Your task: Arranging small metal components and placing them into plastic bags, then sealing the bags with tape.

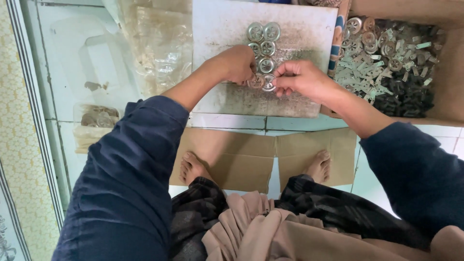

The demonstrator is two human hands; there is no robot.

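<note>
— As we look down from the bottom of the frame, our cloth [270, 232] bunches in the lap, beige and soft, and our bare feet [193, 166] rest on flat brown cardboard [241, 154] laid over pale tiles.

— And above that, at centre?

— Our left hand [237, 64] is curled shut, knuckles up, its fingertips touching a disc [256, 81] at the near end of the row. Our right hand [302, 77] pinches the neighbouring disc [269, 82] between thumb and fingers. Both discs sit on the board [217, 29], low in its middle.

— What could slip, do we think?

— The discs are thin stamped metal, round and shiny, with spoked centres, so they probably slide easily. We judge that a nudge from either hand could knock the row [265, 43] of paired discs out of line, since they lie touching one another. The pinched disc could also pop free, for its rim gives little to hold.

— And the board itself?

— White, hard, scuffed grey with grime, which may give a little drag.

— Farther up?

— At upper right, a cardboard box [449, 72] holds a jumbled heap: more silvery discs, pale flat strips and dark pieces. At upper left, a crinkled clear bag [159, 43] lies on the tiles. A reach across could drag a sleeve through the row.
</note>
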